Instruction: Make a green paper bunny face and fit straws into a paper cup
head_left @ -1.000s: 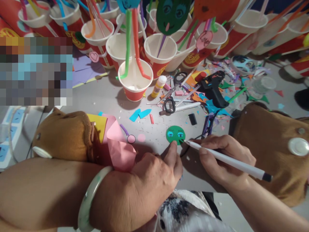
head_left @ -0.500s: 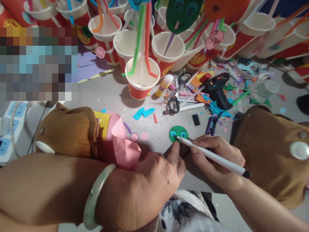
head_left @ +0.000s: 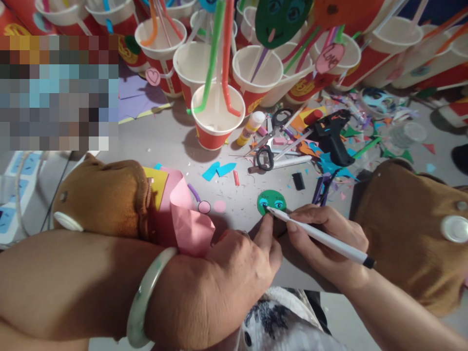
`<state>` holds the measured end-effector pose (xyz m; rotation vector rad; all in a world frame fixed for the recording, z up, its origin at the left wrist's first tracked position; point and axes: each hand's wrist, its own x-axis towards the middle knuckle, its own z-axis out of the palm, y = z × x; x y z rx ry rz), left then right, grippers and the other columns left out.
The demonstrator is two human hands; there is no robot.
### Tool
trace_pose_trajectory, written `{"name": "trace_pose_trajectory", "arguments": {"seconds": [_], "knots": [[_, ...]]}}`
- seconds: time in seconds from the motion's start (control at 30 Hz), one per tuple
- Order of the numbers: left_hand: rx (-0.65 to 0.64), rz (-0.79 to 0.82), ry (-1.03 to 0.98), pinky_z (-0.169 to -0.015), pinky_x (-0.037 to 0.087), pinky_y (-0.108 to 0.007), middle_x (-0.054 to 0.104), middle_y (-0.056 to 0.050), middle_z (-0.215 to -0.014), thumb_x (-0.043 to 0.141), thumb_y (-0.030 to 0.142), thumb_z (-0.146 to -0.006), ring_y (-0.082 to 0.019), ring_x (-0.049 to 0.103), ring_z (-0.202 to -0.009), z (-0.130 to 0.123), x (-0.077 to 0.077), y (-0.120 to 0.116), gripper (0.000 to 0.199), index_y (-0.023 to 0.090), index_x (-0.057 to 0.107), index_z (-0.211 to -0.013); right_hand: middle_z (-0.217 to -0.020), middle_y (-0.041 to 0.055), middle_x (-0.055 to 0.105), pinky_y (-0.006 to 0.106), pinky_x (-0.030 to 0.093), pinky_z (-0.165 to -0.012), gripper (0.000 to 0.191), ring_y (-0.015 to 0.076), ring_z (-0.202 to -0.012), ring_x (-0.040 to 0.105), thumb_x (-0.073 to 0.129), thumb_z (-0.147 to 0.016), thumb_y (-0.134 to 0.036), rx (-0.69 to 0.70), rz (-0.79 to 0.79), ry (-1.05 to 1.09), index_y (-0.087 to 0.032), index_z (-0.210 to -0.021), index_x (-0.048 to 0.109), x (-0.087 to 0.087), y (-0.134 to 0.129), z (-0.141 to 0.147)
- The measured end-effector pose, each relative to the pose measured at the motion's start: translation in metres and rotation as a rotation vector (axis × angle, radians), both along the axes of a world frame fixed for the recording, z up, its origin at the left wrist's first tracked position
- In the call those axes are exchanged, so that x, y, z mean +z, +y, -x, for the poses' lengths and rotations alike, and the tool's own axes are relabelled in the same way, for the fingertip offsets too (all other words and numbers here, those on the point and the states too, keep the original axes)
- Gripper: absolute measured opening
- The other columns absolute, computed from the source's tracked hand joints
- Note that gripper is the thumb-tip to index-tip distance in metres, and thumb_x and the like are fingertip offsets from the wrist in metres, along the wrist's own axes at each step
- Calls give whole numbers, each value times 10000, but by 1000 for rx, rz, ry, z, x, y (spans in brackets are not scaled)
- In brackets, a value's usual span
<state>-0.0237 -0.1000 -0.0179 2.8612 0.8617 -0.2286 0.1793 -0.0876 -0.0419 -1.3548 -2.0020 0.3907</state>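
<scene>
A round green paper face with blue eyes lies flat on the table. My left hand, wearing a pale bangle at the wrist, presses the lower edge of it with an outstretched index finger; the other fingers curl beneath the palm, partly hidden. In my right hand is a slim white marker pen, its tip touching the face under the left eye. My fingers partly cover the bottom of the face. Pink paper and two small pink discs lie left of it.
Paper cups with straws line the back. Scissors, a glue stick, a glue gun and paper scraps lie before them. Brown bags stand left and right. A power strip is at far left.
The view has shifted slightly. My right hand and the pen have moved a little left relative to the face; the left finger stays pressed on it.
</scene>
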Motion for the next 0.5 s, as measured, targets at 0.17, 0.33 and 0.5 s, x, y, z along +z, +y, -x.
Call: {"name": "trace_pose_trajectory", "arguments": {"seconds": [0.17,0.33,0.5], "knots": [[0,-21,-1,-422,358,-291,411,-264,-1544,362,162,-930,-133,620,-579,1,-1,-2,503,108,506,-1409,-734,3,718,222,529,-486,75,139,-587,694,659,-862,-219,-17,-34,20,-228,-867,584,2,2,1],[-9,-34,2,-438,378,-295,397,-268,-1551,375,177,-933,-137,619,-590,1,-2,-2,505,106,499,-1417,-725,-3,721,229,520,-469,75,145,-575,695,659,-861,-224,-16,-29,-25,-233,-853,585,3,2,2],[-12,-60,4,-443,378,-289,380,-279,-1556,375,161,-931,-121,598,-575,2,-2,-2,527,88,469,-1444,-762,2,730,265,514,-478,123,163,-601,693,686,-830,-176,-18,0,123,-253,-896,616,-1,-2,-3]]}}
